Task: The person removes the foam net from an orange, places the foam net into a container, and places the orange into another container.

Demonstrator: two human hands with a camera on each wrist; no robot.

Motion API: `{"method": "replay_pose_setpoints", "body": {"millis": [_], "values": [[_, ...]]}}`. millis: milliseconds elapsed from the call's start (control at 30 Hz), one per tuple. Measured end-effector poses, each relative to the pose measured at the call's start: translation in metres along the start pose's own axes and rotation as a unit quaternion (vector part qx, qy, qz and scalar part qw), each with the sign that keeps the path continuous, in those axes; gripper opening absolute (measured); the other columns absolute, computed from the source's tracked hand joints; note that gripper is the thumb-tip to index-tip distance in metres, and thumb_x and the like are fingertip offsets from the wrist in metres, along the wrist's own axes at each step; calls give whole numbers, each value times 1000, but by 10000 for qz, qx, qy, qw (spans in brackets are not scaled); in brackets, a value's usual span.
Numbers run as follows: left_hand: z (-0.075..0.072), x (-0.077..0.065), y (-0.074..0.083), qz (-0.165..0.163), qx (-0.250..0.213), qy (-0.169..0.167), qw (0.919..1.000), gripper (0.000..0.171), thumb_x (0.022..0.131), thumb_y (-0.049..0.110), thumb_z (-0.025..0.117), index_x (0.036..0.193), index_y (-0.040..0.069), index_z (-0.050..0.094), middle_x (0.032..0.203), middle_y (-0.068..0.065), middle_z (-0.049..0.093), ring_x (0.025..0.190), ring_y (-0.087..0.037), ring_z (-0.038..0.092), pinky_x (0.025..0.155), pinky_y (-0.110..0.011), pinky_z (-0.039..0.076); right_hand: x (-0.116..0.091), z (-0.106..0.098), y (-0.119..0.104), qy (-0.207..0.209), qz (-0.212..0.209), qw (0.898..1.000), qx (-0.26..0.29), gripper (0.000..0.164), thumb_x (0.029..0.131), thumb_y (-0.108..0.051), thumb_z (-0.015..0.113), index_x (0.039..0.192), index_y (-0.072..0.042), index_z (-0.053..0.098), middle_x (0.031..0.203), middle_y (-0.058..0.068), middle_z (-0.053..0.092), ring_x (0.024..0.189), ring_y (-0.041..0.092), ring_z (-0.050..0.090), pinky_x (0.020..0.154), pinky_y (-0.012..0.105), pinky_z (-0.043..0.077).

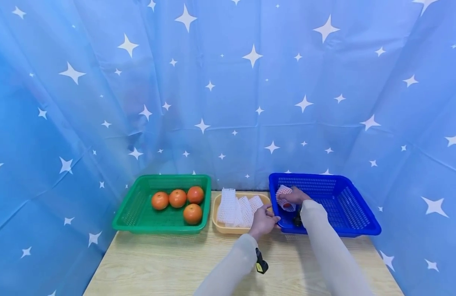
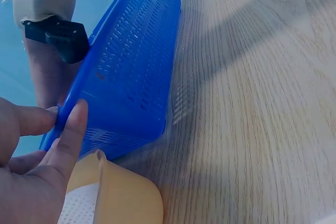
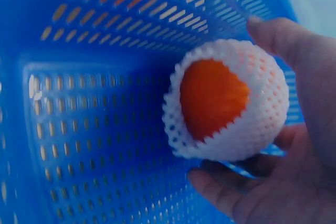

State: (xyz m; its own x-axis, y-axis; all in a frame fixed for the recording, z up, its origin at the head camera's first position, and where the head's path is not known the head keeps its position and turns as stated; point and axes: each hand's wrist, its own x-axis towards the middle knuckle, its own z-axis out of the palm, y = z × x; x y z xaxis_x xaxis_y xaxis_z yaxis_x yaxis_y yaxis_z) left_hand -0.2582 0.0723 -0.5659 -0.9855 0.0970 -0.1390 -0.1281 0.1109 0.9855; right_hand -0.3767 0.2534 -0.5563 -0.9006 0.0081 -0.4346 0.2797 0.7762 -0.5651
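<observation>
An orange [image 3: 212,98] in a white foam net sleeve [image 3: 262,103] is inside the blue basket [image 1: 361,224], near its left end. My right hand [image 1: 295,196] holds it, thumb on one side and fingers curled beneath it in the right wrist view. My left hand [image 1: 264,222] grips the basket's near left corner; in the left wrist view its thumb and fingers lie on either side of the blue rim [image 2: 79,85]. Beside that hand sits a yellow tray [image 1: 228,231] with several white foam nets [image 1: 228,207] in it.
A green basket [image 1: 157,229] with several bare oranges [image 1: 178,198] stands at the left of the wooden table [image 1: 169,263]. A blue curtain [image 1: 228,102] with white stars hangs behind and along both sides.
</observation>
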Motion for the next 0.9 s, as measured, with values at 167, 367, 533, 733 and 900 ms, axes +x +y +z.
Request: {"method": "replay_pose_setpoints", "body": {"millis": [167,367,533,733,900], "values": [[1,1,-2,-27,-199,12,9998,56,92,-3,70,145,-2,50,85,-4,62,71,-32,75,76,-50,64,3,3,-2,74,-50,9999,98,92,95,-41,67,157,6,18,147,37,42,131,56,46,109,73,41],[3,2,-2,-144,-231,-14,9996,55,93,-2,70,144,2,51,86,-3,62,77,-36,75,79,-51,63,7,1,3,161,-104,9998,24,89,94,-37,69,156,8,23,146,37,45,129,55,50,106,69,45],[4,2,1,-245,-243,23,9994,53,93,-2,71,143,4,52,86,-5,61,66,-25,70,79,-51,63,7,-1,7,276,-164,9995,37,90,92,-40,73,154,7,28,141,36,50,123,53,54,102,69,48],[5,1,2,-315,-170,38,9994,52,93,0,71,142,6,53,84,-2,59,65,-17,66,76,-46,65,1,-6,8,332,-310,9990,-33,86,91,-39,73,151,8,34,137,36,54,121,52,56,101,69,49],[3,2,-1,-291,-178,0,9994,54,93,0,71,143,5,51,84,-3,59,65,-22,69,73,-44,65,-2,-12,8,449,-581,9972,-144,86,91,-40,72,151,10,34,138,37,53,122,53,56,102,68,49]]}}
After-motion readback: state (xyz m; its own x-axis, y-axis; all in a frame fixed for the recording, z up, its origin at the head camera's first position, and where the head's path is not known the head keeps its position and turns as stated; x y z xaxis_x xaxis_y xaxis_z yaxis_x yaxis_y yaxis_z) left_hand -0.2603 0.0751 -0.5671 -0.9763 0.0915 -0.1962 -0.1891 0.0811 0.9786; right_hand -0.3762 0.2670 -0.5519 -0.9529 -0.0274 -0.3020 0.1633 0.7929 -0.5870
